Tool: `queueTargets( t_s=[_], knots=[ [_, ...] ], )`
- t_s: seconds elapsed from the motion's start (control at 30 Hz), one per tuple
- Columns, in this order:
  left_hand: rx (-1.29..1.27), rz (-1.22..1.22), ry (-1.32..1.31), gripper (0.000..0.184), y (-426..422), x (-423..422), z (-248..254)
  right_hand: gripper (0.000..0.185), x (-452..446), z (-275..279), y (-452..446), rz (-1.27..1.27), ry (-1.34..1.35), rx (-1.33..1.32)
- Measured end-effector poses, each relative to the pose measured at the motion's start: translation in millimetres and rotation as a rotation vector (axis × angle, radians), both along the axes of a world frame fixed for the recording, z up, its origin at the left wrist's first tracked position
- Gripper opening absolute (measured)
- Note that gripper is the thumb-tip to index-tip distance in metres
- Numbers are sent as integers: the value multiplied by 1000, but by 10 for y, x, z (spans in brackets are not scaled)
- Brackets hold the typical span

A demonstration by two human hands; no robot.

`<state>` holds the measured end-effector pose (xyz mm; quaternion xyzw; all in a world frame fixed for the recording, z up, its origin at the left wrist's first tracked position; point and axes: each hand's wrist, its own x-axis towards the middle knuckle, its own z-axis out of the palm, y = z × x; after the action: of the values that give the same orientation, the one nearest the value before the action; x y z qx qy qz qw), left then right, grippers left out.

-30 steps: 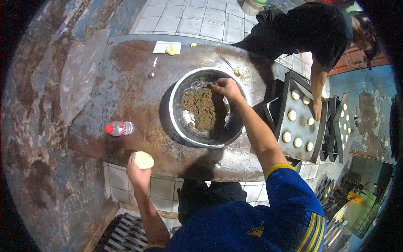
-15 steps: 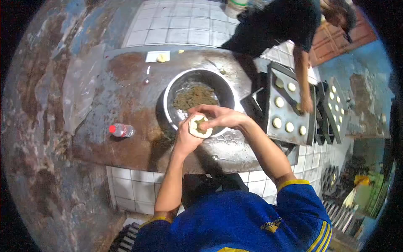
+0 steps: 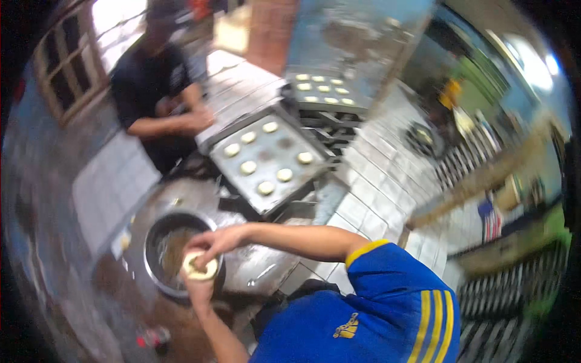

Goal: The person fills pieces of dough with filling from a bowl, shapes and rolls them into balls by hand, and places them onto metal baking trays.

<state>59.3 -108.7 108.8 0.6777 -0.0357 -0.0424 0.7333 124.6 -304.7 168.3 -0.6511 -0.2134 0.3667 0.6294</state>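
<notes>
My left hand cups a round, pale piece of dough from below, its fingers curled around it. Brownish filling lies in the dough's hollow middle. From above, my right hand reaches over, its fingers bent at the dough's far edge and its thumb pressed into the filling. Both hands are over the near right rim of a large metal bowl. Inside the bowl is loose brown filling, partly hidden by my right hand and blurred.
A metal tray with several pale dough rounds stands beyond the bowl; another tray lies farther back. Behind the table stands a person in black, forearms together. A red-capped bottle is on the table.
My view has swung right and up, so bowl and hands appear lower left. My hands still hold the dough. The other person's arm has left the tray, and the dark tool on it is gone.
</notes>
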Motion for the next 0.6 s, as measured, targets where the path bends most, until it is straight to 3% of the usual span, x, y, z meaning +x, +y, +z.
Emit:
queueTargets(
  t_s=[0.03,0.13,0.2,0.3,0.37,0.4,0.53,0.57,0.6],
  knots=[
    [70,-74,-78,55,-54,21,26,76,-79,-105,-92,-23,157,27],
    [108,-248,-173,77,-305,-86,-76,75,-431,47,-510,-131,-102,110],
    [70,-306,-146,88,-517,-220,-212,82,-734,230,-848,-165,-52,225],
    [39,-372,-77,90,-1030,-673,240,102,-1548,667,-1285,-265,-805,-357],
    [53,-479,37,91,-1279,-921,395,105,-2060,752,-1543,-290,-976,-422],
    [64,-538,28,90,-1420,-1043,418,107,-2286,774,-1656,-291,-1139,-497],
    [359,-672,29,77,-1963,-1612,608,88,-3055,646,-2142,-418,-1042,-452],
    [320,-684,-27,62,-2077,-1807,589,73,-3267,605,-2270,-492,-1080,-397],
    [278,-694,-81,48,-2186,-1993,541,73,-3488,577,-2384,-504,-1091,-395]
  ],
)
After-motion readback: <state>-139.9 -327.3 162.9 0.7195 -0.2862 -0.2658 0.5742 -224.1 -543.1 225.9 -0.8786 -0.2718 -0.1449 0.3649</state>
